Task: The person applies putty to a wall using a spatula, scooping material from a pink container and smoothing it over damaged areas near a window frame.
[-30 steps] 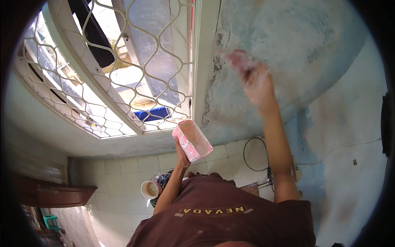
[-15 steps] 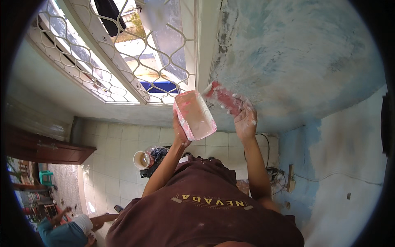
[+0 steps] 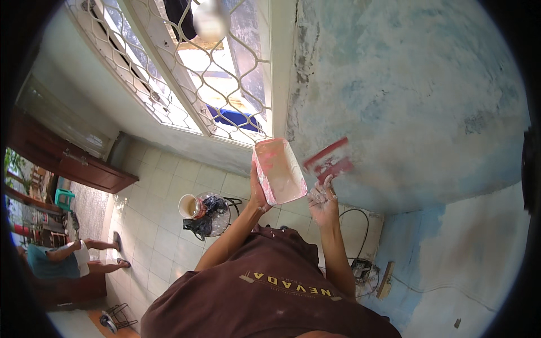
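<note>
My left hand [image 3: 258,194] grips a pink plastic rectangular container [image 3: 279,174] by its left side. It is tilted, smeared with white, and has pale paste inside. My right hand [image 3: 323,203], coated with white smears on the fingers, holds a red scraper [image 3: 328,159] at the right of the container, near the patchy pale-blue and grey wall [image 3: 406,84]. The scraper's blade is slightly blurred. A cracked strip of wall runs beside the window frame [image 3: 282,79].
A grilled window [image 3: 197,67] fills the upper left. A stool [image 3: 220,224] holding a bucket [image 3: 190,207] and dark plastic stands on the tiled floor [image 3: 149,197]. Another person [image 3: 51,262] stands by the open doorway with a green stool [image 3: 65,197]. Cables lie at the right wall's base.
My right hand and scraper have come down from high on the wall to beside the container. My view has shifted, and the other person has appeared and moved upward in the picture.
</note>
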